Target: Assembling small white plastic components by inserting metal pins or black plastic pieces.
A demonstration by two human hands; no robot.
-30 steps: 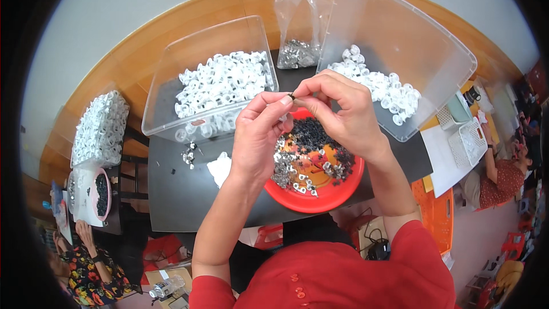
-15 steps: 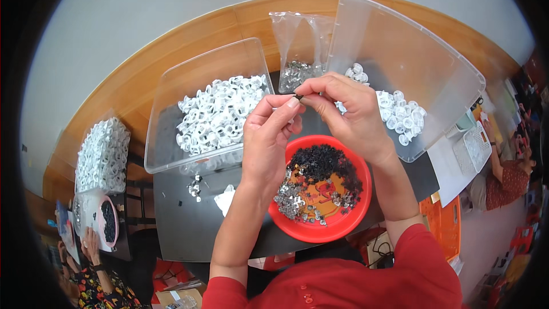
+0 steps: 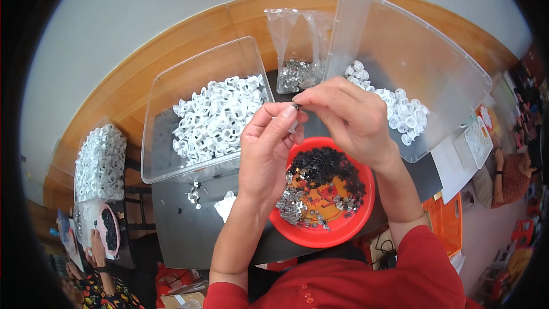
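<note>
My left hand (image 3: 263, 151) pinches narrowly, thumb to forefinger, at a small dark part (image 3: 296, 106); my right hand (image 3: 359, 119) grips it from the other side, fingertips together. I see the part just beyond the red basin (image 3: 320, 241), a pale piece (image 3: 294, 127) partly hidden below.

Orange crate (image 3: 449, 226) and white basket (image 3: 464, 152), seen at right
At far left, a pink tray (image 3: 103, 234) of dark pieces (image 3: 108, 224) is set near a floral-topped co-worker (image 3: 107, 293).
</note>
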